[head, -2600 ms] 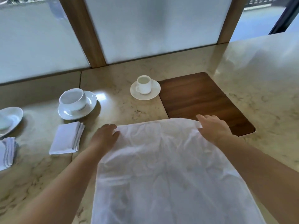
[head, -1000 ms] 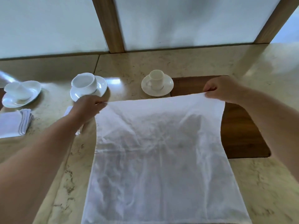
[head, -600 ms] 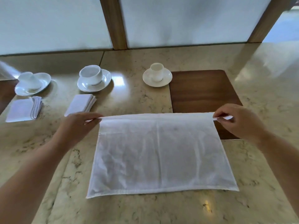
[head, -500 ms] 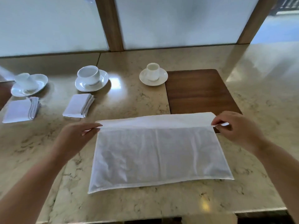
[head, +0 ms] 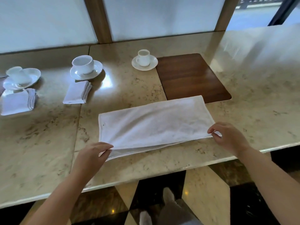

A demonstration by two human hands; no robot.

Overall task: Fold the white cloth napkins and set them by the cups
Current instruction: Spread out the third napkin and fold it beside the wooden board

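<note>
Far left cup (head: 17,75) on its saucer (head: 22,79) is blurry, can't tell what's in it. A folded napkin (head: 17,102) lies just in front, cut off at the edge. Next cup (head: 83,64) sits on a saucer (head: 86,70) w/ another folded napkin (head: 77,93) in front; looks empty. Small cup (head: 143,57) on its saucer (head: 144,63) too, inside hard to see.

The big white napkin (head: 154,125) lies on the worktop (head: 48,143), folded in half, long side going left to right, far right corner on the brown mat (head: 193,77).

My left hand (head: 90,157) fingers pinch its near left corner, lifted a bit. My right hand (head: 230,137) fingers pinch the near right corner.
</note>
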